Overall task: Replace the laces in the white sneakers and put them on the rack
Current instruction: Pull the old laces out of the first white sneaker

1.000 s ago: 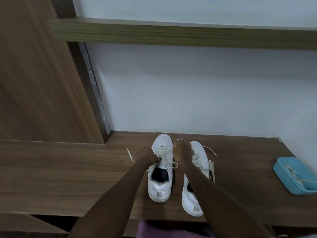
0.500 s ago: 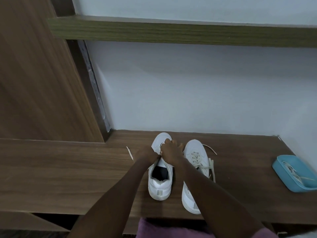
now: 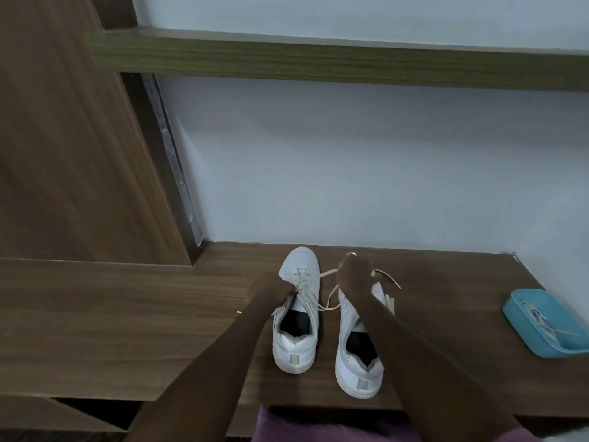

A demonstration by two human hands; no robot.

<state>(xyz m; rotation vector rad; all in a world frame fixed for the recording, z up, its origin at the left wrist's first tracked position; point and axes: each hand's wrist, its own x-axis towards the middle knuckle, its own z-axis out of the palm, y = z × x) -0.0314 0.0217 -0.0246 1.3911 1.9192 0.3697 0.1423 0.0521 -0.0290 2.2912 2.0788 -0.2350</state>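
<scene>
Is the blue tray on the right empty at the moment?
No, pale laces lie loosely inside the blue tray.

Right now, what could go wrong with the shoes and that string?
The right hand holds the lace out sideways from the left sneaker; a hard tug might slide that shoe or leave the ends uneven. The right sneaker has its heel near the wooden ledge's front edge, under the forearm; a bump could knock it off.

Upright white sneakers (image 3: 296, 349), laces (image 3: 302, 276) loose
</scene>
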